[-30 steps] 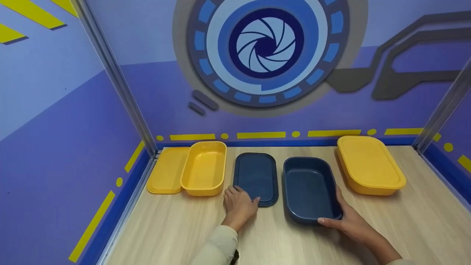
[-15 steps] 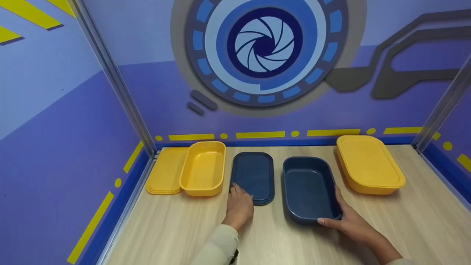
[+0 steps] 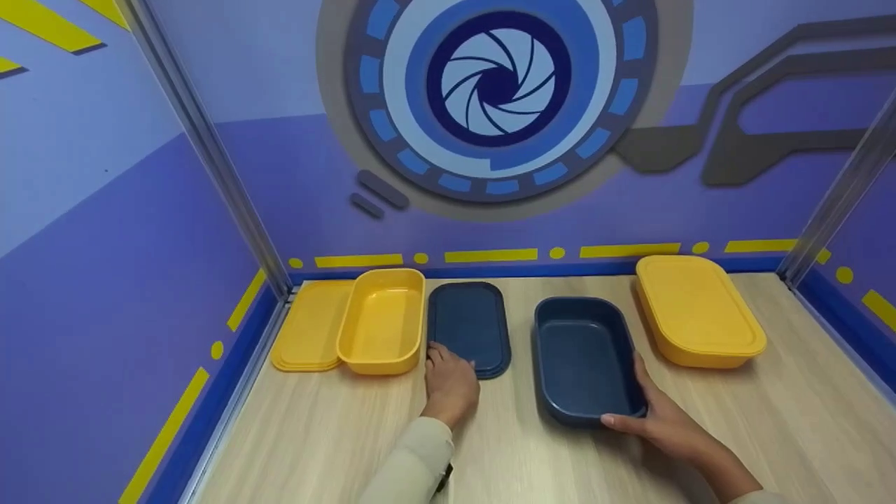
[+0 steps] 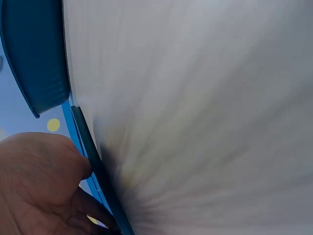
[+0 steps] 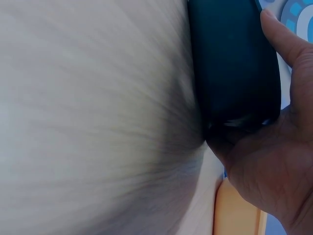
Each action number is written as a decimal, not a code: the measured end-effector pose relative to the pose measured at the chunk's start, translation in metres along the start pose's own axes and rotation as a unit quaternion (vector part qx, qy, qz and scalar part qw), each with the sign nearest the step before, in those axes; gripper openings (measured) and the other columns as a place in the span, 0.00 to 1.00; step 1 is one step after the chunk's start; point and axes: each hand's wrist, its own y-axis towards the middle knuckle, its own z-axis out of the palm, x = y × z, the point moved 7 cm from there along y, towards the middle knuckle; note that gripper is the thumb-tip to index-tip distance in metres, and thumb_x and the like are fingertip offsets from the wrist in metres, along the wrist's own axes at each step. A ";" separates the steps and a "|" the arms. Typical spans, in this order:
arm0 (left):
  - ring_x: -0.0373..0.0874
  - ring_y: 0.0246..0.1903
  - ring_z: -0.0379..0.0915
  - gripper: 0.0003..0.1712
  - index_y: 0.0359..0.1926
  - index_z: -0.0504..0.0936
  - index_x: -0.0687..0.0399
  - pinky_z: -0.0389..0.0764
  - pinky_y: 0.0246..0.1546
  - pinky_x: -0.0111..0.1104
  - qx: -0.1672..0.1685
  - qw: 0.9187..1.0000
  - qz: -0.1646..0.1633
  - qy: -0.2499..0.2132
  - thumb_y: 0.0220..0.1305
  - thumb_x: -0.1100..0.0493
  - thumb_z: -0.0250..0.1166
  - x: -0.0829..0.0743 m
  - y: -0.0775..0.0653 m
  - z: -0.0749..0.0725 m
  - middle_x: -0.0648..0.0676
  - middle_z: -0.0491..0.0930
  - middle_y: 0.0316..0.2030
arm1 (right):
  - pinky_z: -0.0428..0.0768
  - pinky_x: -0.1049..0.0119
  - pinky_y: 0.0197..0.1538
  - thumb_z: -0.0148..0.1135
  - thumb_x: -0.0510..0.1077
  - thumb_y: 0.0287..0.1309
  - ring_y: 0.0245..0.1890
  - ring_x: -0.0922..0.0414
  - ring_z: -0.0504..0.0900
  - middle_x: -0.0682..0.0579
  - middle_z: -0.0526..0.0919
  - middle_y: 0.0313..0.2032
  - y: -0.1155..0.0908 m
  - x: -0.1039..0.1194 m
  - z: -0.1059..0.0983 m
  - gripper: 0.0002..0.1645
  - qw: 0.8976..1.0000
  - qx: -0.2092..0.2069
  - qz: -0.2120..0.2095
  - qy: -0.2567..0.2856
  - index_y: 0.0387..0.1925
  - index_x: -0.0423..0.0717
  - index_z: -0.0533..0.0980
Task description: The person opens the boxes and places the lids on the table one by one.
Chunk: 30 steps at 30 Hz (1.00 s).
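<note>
A flat navy lid (image 3: 469, 322) lies on the table, close to the right side of an open yellow container (image 3: 383, 322). My left hand (image 3: 451, 385) grips the lid by its near left corner, thumb at the front edge and fingers along the left side. Seen from the left wrist, the lid (image 4: 100, 171) is edge-on, with the thumb against it. To its right stands a deep navy container (image 3: 584, 364) with nothing inside. My right hand (image 3: 668, 420) holds its near right corner, thumb on the front rim and fingers down the right wall.
A yellow lid (image 3: 304, 329) lies at the far left, partly under the open yellow container. At the back right stands a yellow container with its lid on (image 3: 700, 308). A printed wall (image 3: 490, 238) closes off the table's back, with side panels left and right.
The navy lid has slid left and slightly back with my left hand, closing the gap to the yellow container. My right hand and the navy container have stayed put. The head view has shifted slightly.
</note>
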 end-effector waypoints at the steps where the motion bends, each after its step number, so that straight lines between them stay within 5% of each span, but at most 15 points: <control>1: 0.66 0.78 0.60 0.42 0.73 0.66 0.83 0.66 0.78 0.50 0.001 1.000 0.000 -0.001 0.87 0.43 0.47 0.000 0.002 0.000 0.77 0.60 0.77 | 0.46 0.24 0.80 0.73 0.65 0.62 0.84 0.30 0.43 0.33 0.26 0.85 0.000 0.000 0.000 0.81 1.000 0.000 0.001 -0.001 0.82 0.65 0.14; 10: 0.65 0.79 0.59 0.42 0.75 0.62 0.82 0.65 0.79 0.49 0.000 1.000 -0.003 -0.021 0.87 0.43 0.47 0.008 0.010 -0.002 0.76 0.58 0.79 | 0.42 0.24 0.81 0.73 0.64 0.63 0.85 0.30 0.39 0.35 0.24 0.85 0.001 0.000 0.002 0.81 1.000 0.002 -0.002 0.007 0.82 0.66 0.14; 16: 0.64 0.78 0.61 0.41 0.73 0.66 0.82 0.66 0.79 0.49 0.000 1.000 0.009 0.000 0.87 0.43 0.46 0.007 0.011 -0.001 0.76 0.61 0.77 | 0.43 0.24 0.80 0.74 0.64 0.63 0.85 0.30 0.39 0.35 0.24 0.85 0.001 -0.003 0.001 0.81 1.000 0.003 -0.002 0.012 0.81 0.67 0.14; 30: 0.66 0.76 0.64 0.38 0.68 0.72 0.83 0.70 0.76 0.50 -0.013 0.999 0.010 -0.035 0.85 0.45 0.52 0.004 0.013 -0.004 0.78 0.63 0.75 | 0.40 0.25 0.80 0.73 0.63 0.63 0.85 0.31 0.38 0.34 0.22 0.85 0.002 -0.002 -0.001 0.82 1.000 0.007 0.002 0.015 0.81 0.63 0.13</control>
